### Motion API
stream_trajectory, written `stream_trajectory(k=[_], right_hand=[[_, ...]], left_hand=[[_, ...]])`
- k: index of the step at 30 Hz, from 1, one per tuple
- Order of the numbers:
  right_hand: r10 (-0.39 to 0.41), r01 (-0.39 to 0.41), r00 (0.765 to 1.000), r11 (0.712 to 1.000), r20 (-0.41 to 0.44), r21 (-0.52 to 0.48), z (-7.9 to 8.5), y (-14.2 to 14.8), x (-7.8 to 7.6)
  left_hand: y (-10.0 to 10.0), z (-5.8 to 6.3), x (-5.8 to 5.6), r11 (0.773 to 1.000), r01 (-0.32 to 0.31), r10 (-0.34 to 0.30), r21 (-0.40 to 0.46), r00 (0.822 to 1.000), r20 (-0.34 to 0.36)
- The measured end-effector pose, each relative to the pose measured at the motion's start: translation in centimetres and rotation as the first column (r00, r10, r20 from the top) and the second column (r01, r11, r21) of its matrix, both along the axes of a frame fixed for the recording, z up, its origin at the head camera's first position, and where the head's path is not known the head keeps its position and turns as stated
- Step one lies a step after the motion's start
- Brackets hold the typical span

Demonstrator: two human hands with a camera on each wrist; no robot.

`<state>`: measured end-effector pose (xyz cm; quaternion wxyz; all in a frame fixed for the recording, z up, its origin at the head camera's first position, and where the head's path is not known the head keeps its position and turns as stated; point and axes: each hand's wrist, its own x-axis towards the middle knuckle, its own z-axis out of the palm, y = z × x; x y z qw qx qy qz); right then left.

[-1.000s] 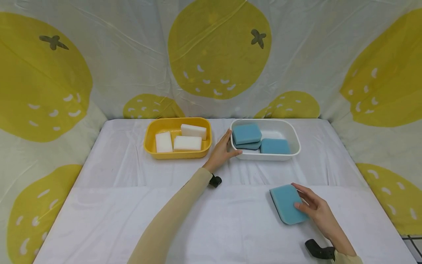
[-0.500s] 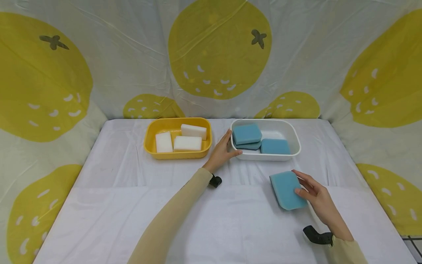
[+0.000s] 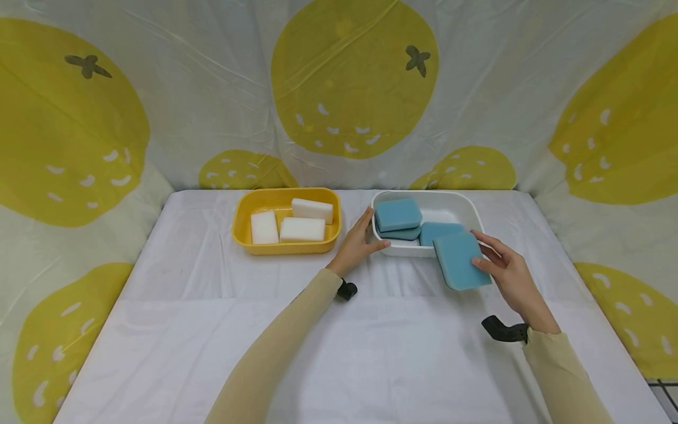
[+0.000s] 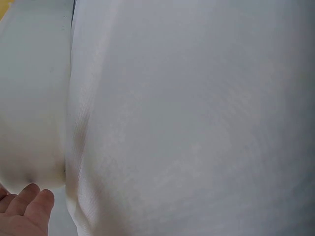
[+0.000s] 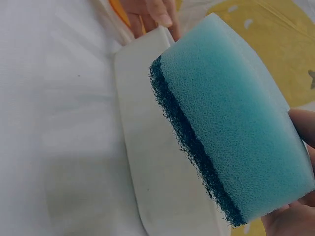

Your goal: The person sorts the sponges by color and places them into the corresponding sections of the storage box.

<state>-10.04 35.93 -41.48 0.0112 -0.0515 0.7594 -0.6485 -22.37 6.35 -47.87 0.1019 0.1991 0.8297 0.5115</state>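
My right hand [image 3: 511, 277] pinches a blue sponge [image 3: 461, 259] between thumb and fingers. The sponge hangs in front of a white tub [image 3: 410, 251] and overlaps its front right rim in the head view. A dark scouring layer [image 5: 192, 142] on one side of it shows in the right wrist view. My left hand [image 3: 354, 247] touches the tub's left end, thumb at the front rim, fingers along the outer wall; its fingertips [image 4: 42, 204] meet that wall in the left wrist view. Inside the tub, two blue sponges [image 3: 397, 215] are stacked at the left and one [image 3: 438, 231] lies beside them.
Left of the white tub stands a yellow tub [image 3: 286, 249] with three white sponge blocks [image 3: 302, 229] in it. Both tubs are near the back edge of a table under a white cloth [image 3: 339, 353]. A curtain [image 3: 212, 88] with yellow fruit prints hangs behind.
My right hand has lifted the blue sponge and carried it away from me, up to the white tub's front side. The left hand has stayed at the tub's left end.
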Motion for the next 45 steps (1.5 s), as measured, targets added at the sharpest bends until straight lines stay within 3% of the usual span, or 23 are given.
stream_trajectory(k=[7,15,22,28,31,37,45], right_hand=[[-0.026,0.028,0.999,0.995,0.022,-0.092,1.0,0.1,-2.8],[-0.068,0.073,0.996,0.992,0.057,-0.103,1.1,0.1,-6.2],[-0.118,0.129,0.986,0.988,0.12,-0.086,0.7,0.0,-8.3],[-0.132,0.148,0.978,0.985,0.164,-0.086,0.2,-0.2,-9.4],[-0.143,0.151,0.974,0.988,0.178,-0.029,-0.2,-0.3,-9.8],[-0.144,0.132,0.979,0.987,0.142,0.091,-0.6,-0.5,-10.2],[-0.149,0.134,0.984,0.98,0.099,0.147,-0.8,-0.8,-10.3]], left_hand=[[-0.1,0.4,0.1,1.0,0.002,-0.002,0.0,1.0,0.008],[-0.1,0.4,0.0,1.0,0.002,-0.002,0.001,1.0,0.011],[-0.1,0.2,0.0,1.0,0.008,-0.008,-0.013,1.0,0.009],[0.0,-0.2,-0.1,0.999,0.0,0.0,-0.033,1.0,0.007],[0.0,-0.2,-0.1,0.999,-0.004,0.005,-0.034,1.0,0.017],[0.0,-0.2,-0.2,0.999,-0.008,0.008,-0.035,1.0,0.02],[0.0,-0.2,-0.2,1.0,-0.009,0.01,-0.027,1.0,0.02]])
